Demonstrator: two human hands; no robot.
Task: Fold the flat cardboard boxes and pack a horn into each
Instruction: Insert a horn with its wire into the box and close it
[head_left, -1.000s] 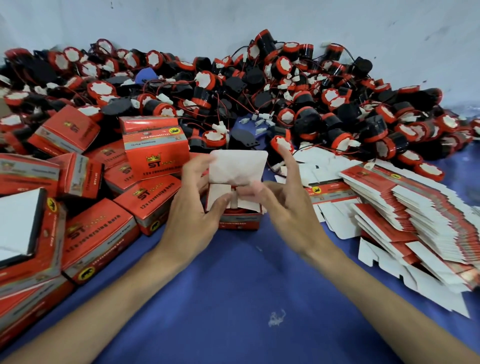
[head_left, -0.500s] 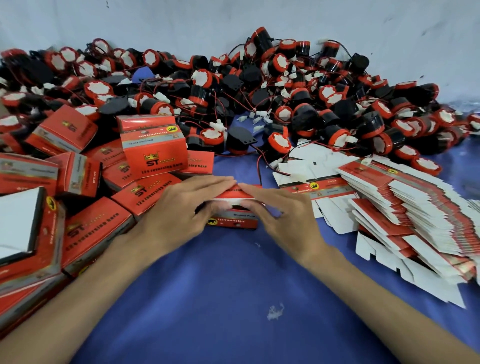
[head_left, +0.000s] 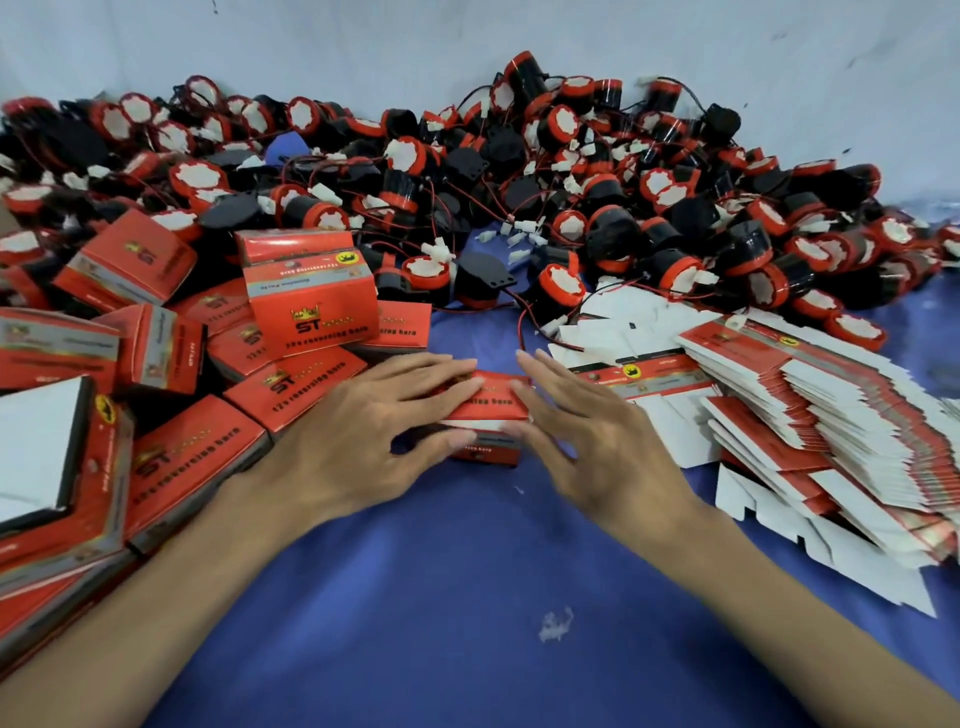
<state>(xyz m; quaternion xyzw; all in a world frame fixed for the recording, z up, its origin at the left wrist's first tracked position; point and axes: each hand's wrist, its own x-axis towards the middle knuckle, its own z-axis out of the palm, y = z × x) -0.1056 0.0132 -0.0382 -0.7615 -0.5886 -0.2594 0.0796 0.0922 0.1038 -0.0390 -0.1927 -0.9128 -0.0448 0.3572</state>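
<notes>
- Two hands lie on one small red box in the head view. The box sits in the middle of the blue cloth.
- One second ago the white flap of this box stood up, and the fingers were tucking it in. Now the flap is down and the red top is flat, so the box looks closed.
- The left hand is spread. Its straight fingers rest on the left part of the top, and its thumb is at the near side.
- The right hand is spread too. Its fingertips touch the right edge of the box. It is a bit blurry, so I cannot tell how hard it presses.
- I cannot see inside the box. I think a horn is in it, since the top is shut.
- So this box is likely done. It could go with the closed boxes on the left.
- Lots of loose horns lie in the far pile, and lots of flat boxes lie on the right. I think most of the job is still to do.
</notes>
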